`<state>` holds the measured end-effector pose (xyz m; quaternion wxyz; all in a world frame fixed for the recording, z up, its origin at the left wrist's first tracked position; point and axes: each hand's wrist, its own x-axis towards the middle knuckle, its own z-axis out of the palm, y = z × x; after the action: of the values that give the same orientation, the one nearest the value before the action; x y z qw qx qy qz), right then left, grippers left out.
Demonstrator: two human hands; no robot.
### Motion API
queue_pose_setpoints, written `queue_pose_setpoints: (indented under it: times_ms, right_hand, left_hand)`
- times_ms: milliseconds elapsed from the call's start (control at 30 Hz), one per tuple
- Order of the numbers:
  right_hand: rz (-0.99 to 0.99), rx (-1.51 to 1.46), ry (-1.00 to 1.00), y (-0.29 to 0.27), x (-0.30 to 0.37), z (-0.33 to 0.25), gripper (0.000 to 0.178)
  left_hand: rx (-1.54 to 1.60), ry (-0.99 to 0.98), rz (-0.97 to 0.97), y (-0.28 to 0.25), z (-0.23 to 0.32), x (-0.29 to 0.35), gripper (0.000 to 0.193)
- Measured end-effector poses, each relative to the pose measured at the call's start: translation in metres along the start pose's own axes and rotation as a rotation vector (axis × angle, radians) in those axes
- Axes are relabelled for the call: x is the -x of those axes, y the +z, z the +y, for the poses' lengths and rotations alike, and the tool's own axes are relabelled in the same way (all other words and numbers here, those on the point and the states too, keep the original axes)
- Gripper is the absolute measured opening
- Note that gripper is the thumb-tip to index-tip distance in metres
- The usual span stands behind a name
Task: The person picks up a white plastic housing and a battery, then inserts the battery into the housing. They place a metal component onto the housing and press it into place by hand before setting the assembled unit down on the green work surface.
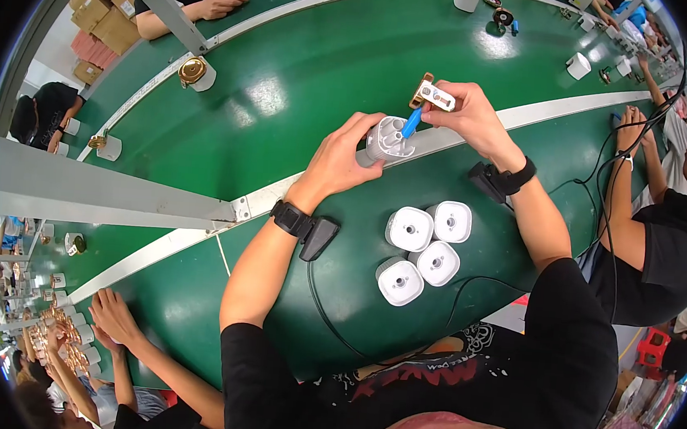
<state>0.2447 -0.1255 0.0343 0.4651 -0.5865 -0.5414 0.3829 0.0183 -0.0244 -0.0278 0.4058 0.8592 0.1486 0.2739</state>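
Green belt (331, 68) fills the far side; pale rail (529, 114) splits it from the near bench (346, 287). Left hand (336, 156) is wrapped round a white housing (380, 139) up over the rail, tilted so the ribbed open end faces right. I'd guess that angle keeps the cavity turned toward the other hand. Right hand (476, 122) pinches a copper-and-white part (437, 97) just beyond and right of the housing. Slim blue piece (412, 123) bridges the gap, lower end at the housing's mouth; can't tell from my feed if it's inside or only overlapping it. Pinch sits on the part's right side, likely to leave the blue piece unobstructed. Four white cups (411, 229) cluster on the near bench, hole sides up, untouched, probably parked within reach but clear of the work. Black box (321, 239) hangs off the left wrist, cable (314, 293) trailing near, left of the cups. Gold-topped unit (197, 73) stands far left, well apart from both hands.
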Motion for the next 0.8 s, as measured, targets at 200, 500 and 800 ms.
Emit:
queue_pose_setpoints:
  times_ms: [200,500,800]
  right_hand:
    - [0.065,0.160,-0.086,0.006,0.002,0.000,0.015]
    - [0.148,0.247,-0.296,0.019,0.009,-0.008,0.014]
    - [0.276,0.312,-0.530,0.028,0.010,-0.003,0.012]
  left_hand:
    - [-0.011,-0.004,-0.007,0.001,0.000,-0.001,0.064]
    - [-0.011,-0.004,0.005,0.001,-0.001,-0.001,0.064]
    - [-0.029,-0.020,-0.010,-0.001,0.001,0.000,0.064]
